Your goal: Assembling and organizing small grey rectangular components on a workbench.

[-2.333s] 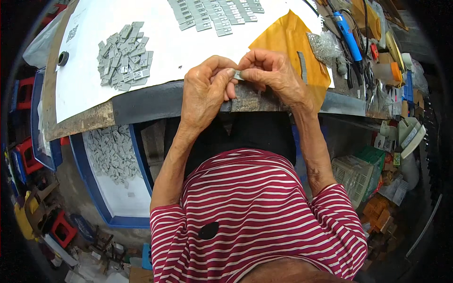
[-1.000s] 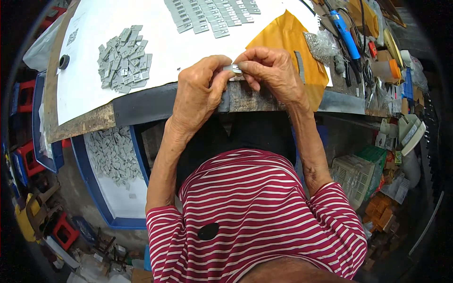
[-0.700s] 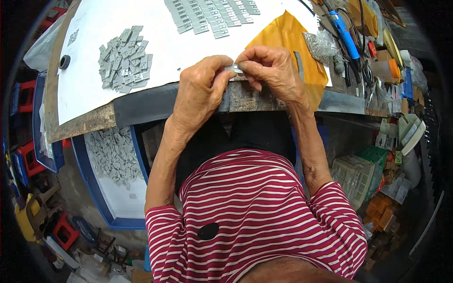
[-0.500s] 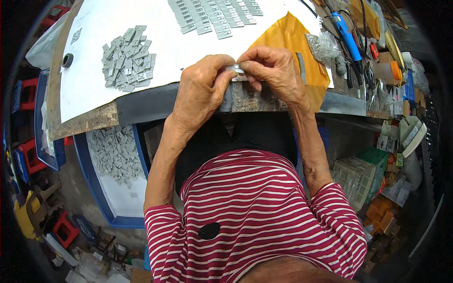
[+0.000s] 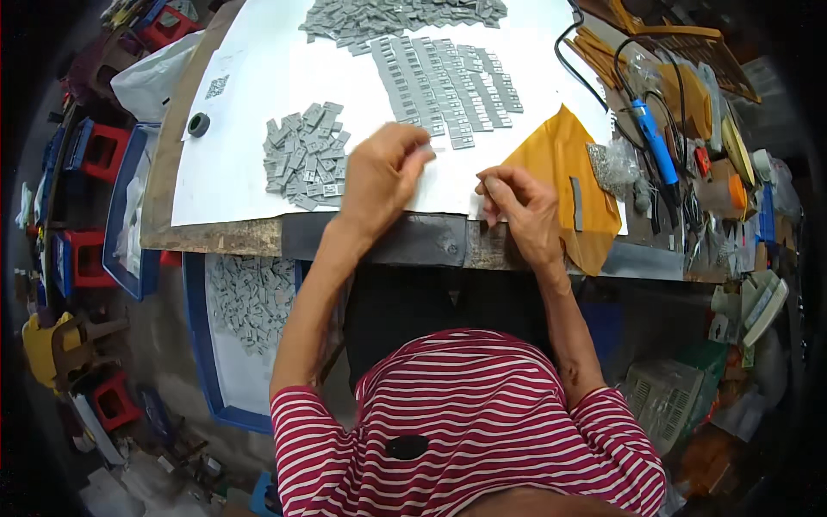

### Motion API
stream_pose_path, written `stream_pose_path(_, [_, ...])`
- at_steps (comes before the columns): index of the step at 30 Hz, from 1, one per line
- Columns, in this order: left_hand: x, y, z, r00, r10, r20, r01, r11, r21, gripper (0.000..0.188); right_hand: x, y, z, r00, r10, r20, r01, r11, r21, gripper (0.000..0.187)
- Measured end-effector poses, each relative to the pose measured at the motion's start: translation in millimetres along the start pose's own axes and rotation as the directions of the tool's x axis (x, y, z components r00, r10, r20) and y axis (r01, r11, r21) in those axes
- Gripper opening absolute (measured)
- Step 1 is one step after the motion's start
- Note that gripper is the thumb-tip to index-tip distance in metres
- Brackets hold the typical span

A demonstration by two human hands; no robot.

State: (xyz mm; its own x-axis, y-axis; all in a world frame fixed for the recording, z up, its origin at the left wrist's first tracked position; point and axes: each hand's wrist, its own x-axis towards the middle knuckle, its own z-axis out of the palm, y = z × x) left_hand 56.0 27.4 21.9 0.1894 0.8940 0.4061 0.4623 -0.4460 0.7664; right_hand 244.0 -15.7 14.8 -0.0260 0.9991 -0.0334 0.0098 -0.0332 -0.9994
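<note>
My left hand (image 5: 383, 177) is above the white sheet (image 5: 233, 164), its thumb and forefinger pinched together. A pale speck shows by its fingertips, too blurred to name. To its right, my right hand (image 5: 523, 205) hovers near the table's front edge, beside a brown-yellow paper sheet (image 5: 551, 155). Its fingers are curled in a pinch, and whatever they hold is hidden. A heap of small grey plastic pieces (image 5: 301, 155) lies left of my left hand. Beyond my hands, similar pieces stand in neat slanting rows (image 5: 444, 86).
A larger grey heap (image 5: 405, 17) covers the far side. Right are a bag of tiny metal parts (image 5: 612, 168), a blue-handled tool (image 5: 655, 142) and black cables. Below the table at left, a blue tray (image 5: 202, 345) holds more pieces. A black ring (image 5: 198, 125) sits far left.
My hands were together on a small grey piece and have now parted, the left going away from the table edge. The view has shifted, showing more of the table's far side.
</note>
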Motion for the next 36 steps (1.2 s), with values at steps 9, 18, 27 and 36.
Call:
stream_pose_path(9, [79.6, -89.9, -18.9, 0.971, -0.087, -0.221, 0.141, 0.959, 0.244, 0.020, -12.4, 20.3, -0.8, 0.899, -0.438, 0.020, 0.379, 0.754, -0.537, 0.010])
stream_pose_path(18, [112.0, -136.5, -11.5, 0.955, -0.160, -0.248, 0.252, 0.878, 0.406, 0.016, -11.6, 21.5, -1.0, 0.940, -0.341, -0.019, 0.293, 0.834, -0.467, 0.009])
stream_pose_path(27, [112.3, -137.4, -15.8, 0.967, -0.167, -0.193, 0.237, 0.868, 0.436, 0.020, -9.8, 22.2, -2.5, 0.943, -0.332, -0.003, 0.291, 0.833, -0.470, 0.008])
stream_pose_path(36, [117.2, -142.6, -14.8, 0.957, -0.192, -0.220, 0.260, 0.901, 0.347, 0.019, -8.5, 23.4, -2.2, 0.943, -0.334, 0.005, 0.298, 0.835, -0.462, 0.008])
